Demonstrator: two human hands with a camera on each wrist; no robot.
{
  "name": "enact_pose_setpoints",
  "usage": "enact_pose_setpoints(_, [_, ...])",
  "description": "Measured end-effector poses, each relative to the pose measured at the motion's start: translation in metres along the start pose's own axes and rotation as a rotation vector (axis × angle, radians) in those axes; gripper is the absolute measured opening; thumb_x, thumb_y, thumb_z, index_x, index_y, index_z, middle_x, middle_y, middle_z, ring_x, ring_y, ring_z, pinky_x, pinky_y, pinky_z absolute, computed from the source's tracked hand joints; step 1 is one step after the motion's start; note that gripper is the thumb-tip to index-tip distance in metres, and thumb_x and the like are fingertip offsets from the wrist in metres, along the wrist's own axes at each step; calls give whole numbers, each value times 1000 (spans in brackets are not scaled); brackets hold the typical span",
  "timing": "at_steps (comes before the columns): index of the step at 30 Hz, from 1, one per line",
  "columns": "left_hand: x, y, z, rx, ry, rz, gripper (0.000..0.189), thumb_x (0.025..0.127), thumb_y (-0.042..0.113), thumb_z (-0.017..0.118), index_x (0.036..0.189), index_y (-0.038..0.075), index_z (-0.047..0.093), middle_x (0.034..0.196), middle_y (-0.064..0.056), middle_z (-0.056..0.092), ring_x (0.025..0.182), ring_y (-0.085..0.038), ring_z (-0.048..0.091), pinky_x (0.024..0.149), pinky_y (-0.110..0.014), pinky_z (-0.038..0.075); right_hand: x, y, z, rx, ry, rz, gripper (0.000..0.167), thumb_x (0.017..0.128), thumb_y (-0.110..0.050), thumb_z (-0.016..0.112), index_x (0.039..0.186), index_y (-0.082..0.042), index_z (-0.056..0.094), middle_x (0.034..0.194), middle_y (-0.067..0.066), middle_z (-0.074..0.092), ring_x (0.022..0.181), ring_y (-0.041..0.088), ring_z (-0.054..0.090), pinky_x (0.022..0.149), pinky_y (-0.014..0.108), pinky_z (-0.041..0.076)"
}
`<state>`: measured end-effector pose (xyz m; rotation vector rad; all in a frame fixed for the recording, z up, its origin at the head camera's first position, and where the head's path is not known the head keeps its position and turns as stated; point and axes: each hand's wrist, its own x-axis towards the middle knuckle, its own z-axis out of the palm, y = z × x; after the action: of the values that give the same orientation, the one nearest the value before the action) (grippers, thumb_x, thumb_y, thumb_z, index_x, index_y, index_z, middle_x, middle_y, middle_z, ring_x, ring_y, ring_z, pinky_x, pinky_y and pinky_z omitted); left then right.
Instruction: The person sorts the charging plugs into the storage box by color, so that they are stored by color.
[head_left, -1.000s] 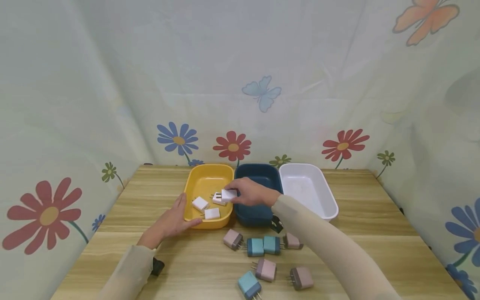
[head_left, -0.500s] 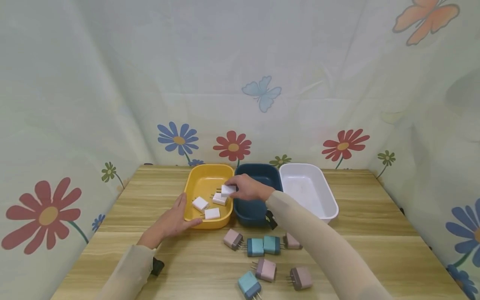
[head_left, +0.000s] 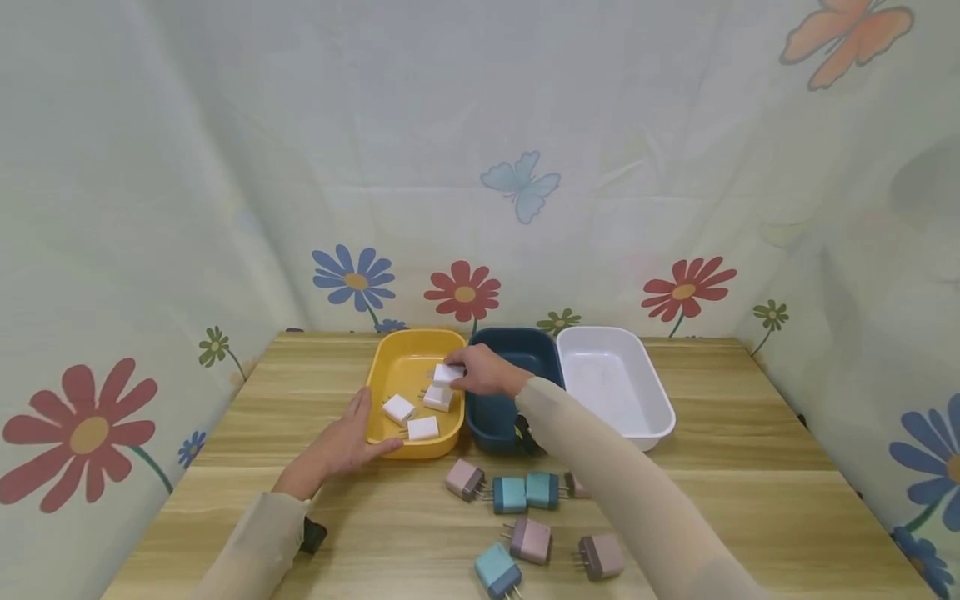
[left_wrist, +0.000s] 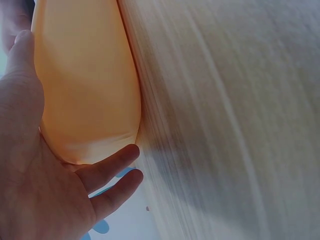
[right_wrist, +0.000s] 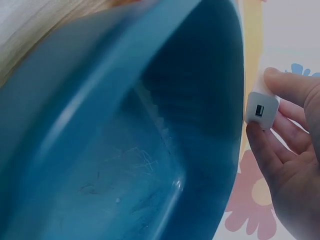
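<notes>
My right hand pinches a white USB charger between thumb and fingers, over the right side of the yellow bin. In the right wrist view the charger's port faces the camera. Below it in the bin lie three more white chargers, one of them partly overlapped by the held one in the head view. My left hand rests against the near left corner of the yellow bin, thumb along its front rim. Seen from the left wrist, its extended fingers lie along the bin's outer wall.
A dark blue bin and a white bin stand in a row right of the yellow one. Several pink chargers and blue chargers lie on the wooden table in front. A flowered cloth hangs behind.
My right hand has shifted a little left and away from me with the white charger, farther over the yellow bin. My left hand has stayed at the bin's corner.
</notes>
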<state>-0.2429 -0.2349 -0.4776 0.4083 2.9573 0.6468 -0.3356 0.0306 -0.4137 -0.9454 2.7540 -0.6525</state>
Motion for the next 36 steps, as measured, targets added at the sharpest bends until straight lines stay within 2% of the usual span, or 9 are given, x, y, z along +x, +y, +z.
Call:
enact_pose_setpoints(11, [0, -2, 1, -3, -6, -13, 119, 79, 73, 53, 147, -7, -3, 153, -28, 3, 126, -48, 36, 101, -55, 34, 9, 2, 3, -28, 56, 46, 44, 87, -22, 70, 126, -7, 60, 117, 4, 64, 94, 12, 57, 87, 23, 48])
enact_pose_setpoints(17, [-1, 0, -1, -6, 2, -2, 120, 78, 73, 53, 147, -8, -2, 152, -30, 5, 124, -49, 37, 100, -55, 35, 12, 5, 3, 2, 75, 66, 41, 87, -21, 70, 125, -7, 61, 115, 4, 64, 94, 13, 57, 86, 24, 48])
enact_pose_setpoints(24, [-2, 2, 0, -13, 13, 0, 116, 80, 67, 57, 147, -8, -1, 151, -31, 7, 125, -50, 36, 101, -55, 34, 15, 9, 2, 15, 105, 50, 40, 86, -19, 70, 123, -4, 62, 111, 5, 65, 92, 13, 58, 84, 24, 48])
enact_pose_setpoints(31, [-4, 5, -2, -31, 4, -13, 117, 79, 67, 58, 147, -7, -1, 152, -29, 7, 127, -48, 36, 101, -55, 34, 12, 3, -4, 98, 104, 72, 45, 90, -16, 65, 131, -1, 54, 128, 11, 57, 114, 23, 55, 96, 34, 45])
enact_pose_setpoints(36, [-4, 5, -3, -28, 5, -24, 118, 79, 69, 57, 148, -6, -2, 153, -28, 6, 127, -47, 35, 101, -54, 34, 9, 4, -13, 131, 91, 89, 48, 91, -21, 65, 134, -6, 52, 132, 8, 55, 113, 21, 56, 90, 30, 48])
